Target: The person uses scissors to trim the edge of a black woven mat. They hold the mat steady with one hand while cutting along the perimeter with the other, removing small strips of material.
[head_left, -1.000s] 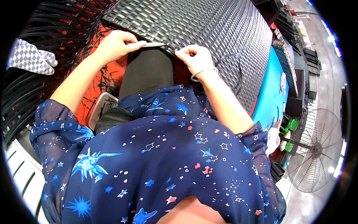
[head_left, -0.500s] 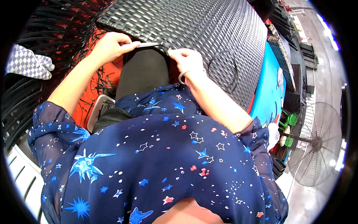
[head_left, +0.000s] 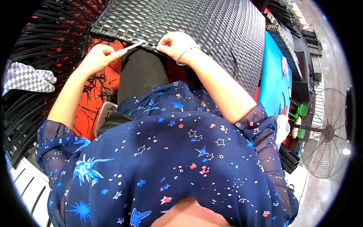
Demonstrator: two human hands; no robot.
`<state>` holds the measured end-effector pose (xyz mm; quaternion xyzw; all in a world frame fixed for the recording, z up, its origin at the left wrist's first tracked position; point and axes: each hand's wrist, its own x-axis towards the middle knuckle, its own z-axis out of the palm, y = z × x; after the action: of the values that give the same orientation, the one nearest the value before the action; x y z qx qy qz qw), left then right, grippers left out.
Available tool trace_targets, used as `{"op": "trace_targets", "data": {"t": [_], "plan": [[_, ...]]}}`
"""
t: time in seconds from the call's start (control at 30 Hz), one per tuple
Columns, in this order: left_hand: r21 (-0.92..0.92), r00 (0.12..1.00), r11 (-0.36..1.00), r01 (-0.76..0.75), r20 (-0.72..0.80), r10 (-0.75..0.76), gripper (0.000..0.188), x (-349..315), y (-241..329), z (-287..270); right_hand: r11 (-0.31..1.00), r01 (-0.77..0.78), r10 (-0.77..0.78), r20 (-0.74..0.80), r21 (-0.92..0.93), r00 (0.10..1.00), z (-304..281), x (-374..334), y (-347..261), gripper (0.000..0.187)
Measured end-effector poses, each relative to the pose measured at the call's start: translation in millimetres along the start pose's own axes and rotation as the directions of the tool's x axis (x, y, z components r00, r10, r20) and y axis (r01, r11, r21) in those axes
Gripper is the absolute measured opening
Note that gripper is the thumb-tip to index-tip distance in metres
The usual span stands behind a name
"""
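Note:
Across my lap rests a black woven wicker panel (head_left: 204, 26), its front edge over my dark-clad leg (head_left: 143, 73). A slim, pale metal tool (head_left: 133, 46) is held between the thumb and fingers of my left hand (head_left: 99, 59). Its far tip reaches the panel's edge. Close by on the right, my right hand (head_left: 177, 42) is closed at that edge, thumb and fingers pinched together. What they pinch is too small to tell; a short dark strip end shows beside the fingertips. A bracelet (head_left: 183, 57) circles my right wrist.
Dense black strips (head_left: 53, 45) fan out at the left, beside a checkered cloth (head_left: 28, 77). Strip scraps lie on a red surface (head_left: 85, 113). A blue surface (head_left: 274, 75) adjoins the panel's right side. Farther right stands a large fan (head_left: 327, 132).
My left hand has moved left and down, and the tool now slants up to the panel edge. My right hand has shifted left and up along that edge.

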<state>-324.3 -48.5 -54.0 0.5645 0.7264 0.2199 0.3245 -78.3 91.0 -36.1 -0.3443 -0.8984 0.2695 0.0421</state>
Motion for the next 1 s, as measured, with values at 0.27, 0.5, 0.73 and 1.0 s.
{"op": "trace_targets", "data": {"t": [0.27, 0.5, 0.73, 1.0], "plan": [[-0.104, 0.987, 0.991, -0.086, -0.147, 0.07, 0.043, 14, 49, 50, 0.998, -0.031, 0.038, -0.137, 0.053, 0.99, 16, -7, -2, 0.026], [-0.126, 0.99, 0.991, -0.035, -0.143, 0.017, 0.04, 11, 60, 50, 0.945, 0.104, 0.0, -0.318, 0.311, 0.948, 27, -31, 8, 0.017], [-0.128, 0.997, 0.992, -0.025, -0.079, 0.015, 0.04, 11, 74, 41, 0.95, 0.253, -0.16, -0.409, 0.183, 0.899, 34, -24, 7, 0.011], [-0.114, 0.949, 0.967, -0.227, -0.249, 0.193, 0.032, 28, 53, 47, 0.919, 0.33, -0.394, -0.436, -0.218, 0.809, 25, -52, -3, 0.039]]}}
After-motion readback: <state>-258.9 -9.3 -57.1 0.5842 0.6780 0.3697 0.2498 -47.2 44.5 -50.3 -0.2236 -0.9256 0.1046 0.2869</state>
